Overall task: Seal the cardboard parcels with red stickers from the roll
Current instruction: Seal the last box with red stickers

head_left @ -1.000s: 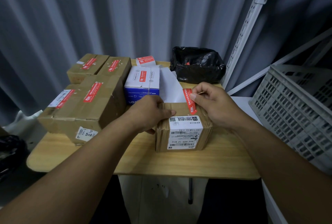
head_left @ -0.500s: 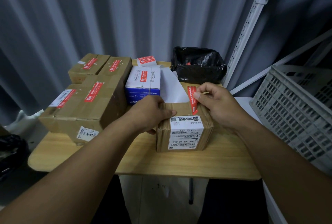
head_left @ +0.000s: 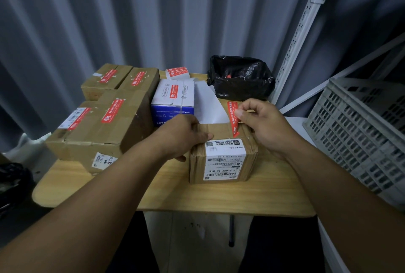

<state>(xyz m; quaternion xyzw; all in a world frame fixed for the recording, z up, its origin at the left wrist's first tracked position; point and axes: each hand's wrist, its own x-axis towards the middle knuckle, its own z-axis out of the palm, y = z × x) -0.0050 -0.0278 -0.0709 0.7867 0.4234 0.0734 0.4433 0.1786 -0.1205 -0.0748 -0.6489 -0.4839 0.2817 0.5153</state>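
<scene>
A small cardboard parcel (head_left: pixel 221 161) with a white shipping label stands near the front of the wooden table (head_left: pixel 219 198). My left hand (head_left: pixel 186 134) rests on its top left corner and holds it steady. My right hand (head_left: pixel 263 123) pinches a red sticker (head_left: pixel 232 117) at its upper part; the sticker's lower end touches the parcel's top, the rest stands up from it. The sticker roll (head_left: pixel 177 72) lies at the back of the table, with white backing paper (head_left: pixel 207 106) trailing toward the parcel.
Sealed brown boxes (head_left: pixel 103 128) with red stickers fill the table's left side, and a blue-and-white box (head_left: pixel 173 101) sits behind my left hand. A black plastic bag (head_left: pixel 240 77) lies at the back right. A grey crate (head_left: pixel 361 128) and white shelving (head_left: pixel 304 31) stand on the right.
My right hand has shifted slightly up the sticker, and the sticker's lower end has come down onto the parcel's top. The left hand stays on the parcel.
</scene>
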